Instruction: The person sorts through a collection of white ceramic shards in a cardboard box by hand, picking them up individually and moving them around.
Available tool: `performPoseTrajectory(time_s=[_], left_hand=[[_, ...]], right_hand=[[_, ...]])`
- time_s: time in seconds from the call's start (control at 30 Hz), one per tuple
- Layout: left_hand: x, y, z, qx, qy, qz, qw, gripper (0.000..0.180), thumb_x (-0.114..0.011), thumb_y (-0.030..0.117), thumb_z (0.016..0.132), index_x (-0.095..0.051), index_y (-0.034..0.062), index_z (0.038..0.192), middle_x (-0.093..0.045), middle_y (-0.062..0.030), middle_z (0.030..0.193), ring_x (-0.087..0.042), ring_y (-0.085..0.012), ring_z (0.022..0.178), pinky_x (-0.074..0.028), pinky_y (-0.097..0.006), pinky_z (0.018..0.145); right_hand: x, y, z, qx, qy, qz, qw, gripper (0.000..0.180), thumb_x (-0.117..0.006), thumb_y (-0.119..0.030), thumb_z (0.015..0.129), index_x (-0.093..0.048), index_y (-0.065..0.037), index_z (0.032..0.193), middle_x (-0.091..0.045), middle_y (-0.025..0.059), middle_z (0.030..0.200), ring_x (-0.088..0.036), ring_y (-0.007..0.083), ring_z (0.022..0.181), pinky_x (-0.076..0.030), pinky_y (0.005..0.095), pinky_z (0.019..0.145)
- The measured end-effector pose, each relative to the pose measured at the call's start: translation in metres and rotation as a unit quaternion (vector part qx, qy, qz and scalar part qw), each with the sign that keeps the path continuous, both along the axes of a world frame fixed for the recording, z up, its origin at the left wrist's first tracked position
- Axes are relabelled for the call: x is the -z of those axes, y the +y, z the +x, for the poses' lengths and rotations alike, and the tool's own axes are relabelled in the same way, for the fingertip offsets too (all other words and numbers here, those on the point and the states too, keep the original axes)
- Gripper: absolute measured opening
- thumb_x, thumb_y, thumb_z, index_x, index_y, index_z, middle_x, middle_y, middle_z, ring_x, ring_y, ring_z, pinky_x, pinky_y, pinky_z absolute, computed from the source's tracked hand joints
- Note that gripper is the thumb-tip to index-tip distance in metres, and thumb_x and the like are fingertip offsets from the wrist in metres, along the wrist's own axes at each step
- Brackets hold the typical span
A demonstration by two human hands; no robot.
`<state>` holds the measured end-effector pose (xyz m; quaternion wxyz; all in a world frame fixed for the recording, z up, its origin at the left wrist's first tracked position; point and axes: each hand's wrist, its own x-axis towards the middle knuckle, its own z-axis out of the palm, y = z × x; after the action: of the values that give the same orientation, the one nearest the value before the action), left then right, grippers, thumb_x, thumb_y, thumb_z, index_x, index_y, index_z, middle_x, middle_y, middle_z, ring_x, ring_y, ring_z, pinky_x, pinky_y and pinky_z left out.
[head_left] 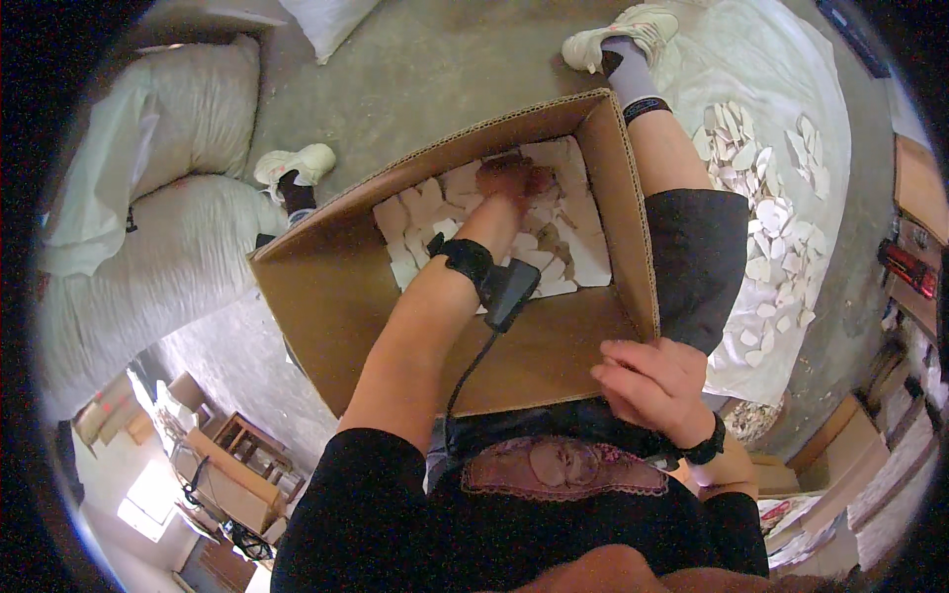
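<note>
An open cardboard box [336,321] sits tilted between my legs. Flat, off-white, irregular pieces [425,203] cover its bottom, some overlapping. My left hand [514,178] reaches down into the box and touches the pieces near the far wall; its fingers are dark and smeared, so their hold does not show. My right hand [657,385] is at the near right corner, fingers curled over the box's rim. Around my left wrist is a black strap [463,262] with a dark block and cable. Another black band [707,443] circles my right wrist.
On the right, a white sheet [781,59] on the floor bears many similar pale pieces [776,237]. Stuffed white sacks [163,247] are piled at the left. My shoes [628,35] rest beyond the box. Cardboard boxes [840,445] stand at the lower right.
</note>
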<state>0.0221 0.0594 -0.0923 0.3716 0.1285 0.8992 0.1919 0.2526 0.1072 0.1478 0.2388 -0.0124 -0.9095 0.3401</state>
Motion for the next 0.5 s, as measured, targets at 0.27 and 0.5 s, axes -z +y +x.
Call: performPoseTrajectory(time_s=[0.27,0.5], left_hand=[[-0.038,0.006,0.008,-0.44,-0.22,0.239,0.837,0.018,-0.055,0.013,0.076,-0.057,-0.0029,0.083,-0.061,-0.0137,0.074,-0.06,-0.0237,0.057,-0.051,-0.034,0.049],[-0.004,-0.003,0.001,-0.453,-0.231,0.302,0.806,0.01,-0.055,0.002,0.075,-0.051,-0.0055,0.079,-0.059,-0.0166,0.072,-0.058,-0.0261,0.05,-0.05,-0.037,0.041]], right_hand=[[0.001,0.0,0.001,0.0,-0.008,-0.005,1.0,0.025,-0.063,-0.012,0.061,-0.061,-0.015,0.086,-0.06,0.0031,0.085,-0.052,0.0124,0.051,-0.04,0.0225,0.041],[0.001,-0.002,-0.002,-0.001,0.015,0.0,1.0,0.024,-0.062,-0.012,0.062,-0.061,-0.015,0.085,-0.06,0.0033,0.085,-0.053,0.013,0.052,-0.04,0.0222,0.041]])
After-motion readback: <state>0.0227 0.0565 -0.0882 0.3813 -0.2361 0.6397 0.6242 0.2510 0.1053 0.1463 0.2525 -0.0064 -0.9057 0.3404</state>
